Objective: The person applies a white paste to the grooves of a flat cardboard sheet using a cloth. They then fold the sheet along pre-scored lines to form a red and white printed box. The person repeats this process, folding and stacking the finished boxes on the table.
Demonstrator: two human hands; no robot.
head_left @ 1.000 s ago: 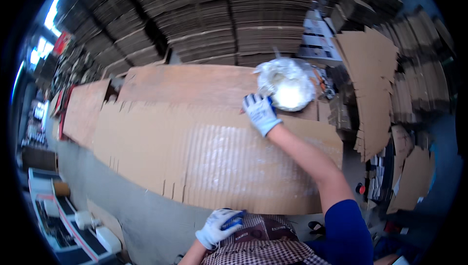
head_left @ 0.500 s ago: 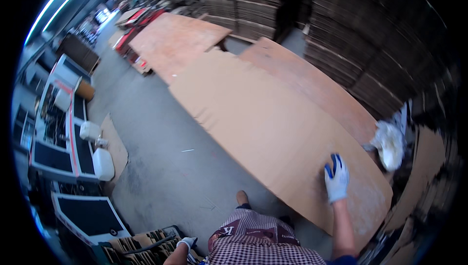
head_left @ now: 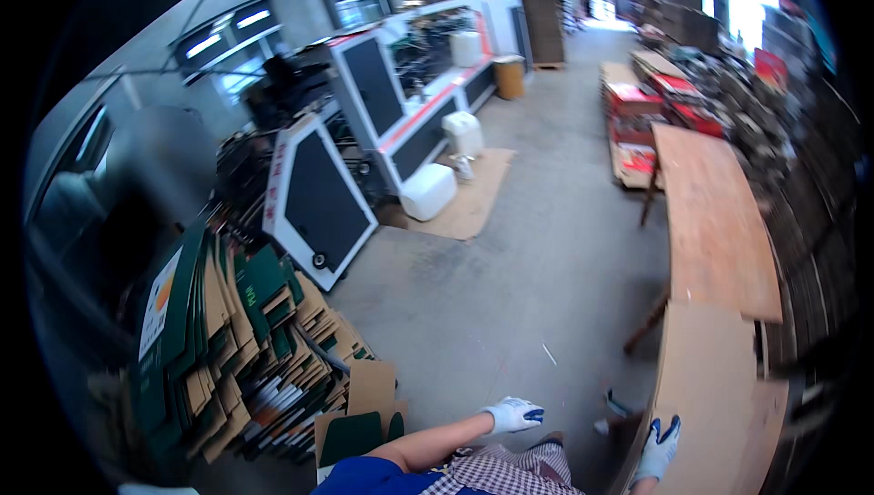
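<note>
Head view: the right hand [head_left: 659, 451], in a white glove with blue fingertips, is seen at the left edge of a brown cardboard sheet [head_left: 708, 372]; its thumb and fingers are spread apart. The sheet is laid flat at lower right, its far end meeting a wooden tabletop [head_left: 715, 213]. The left hand [head_left: 514, 415], likewise gloved, is held in front of a checked apron [head_left: 496, 469]; its fingers are bunched near together, and whether they are closed cannot be told. Flattened green-and-brown cartons [head_left: 259, 336] are stacked at lower left. Beyond them, white jugs [head_left: 430, 192] are noted beside a dark-panelled machine [head_left: 369, 85].
</note>
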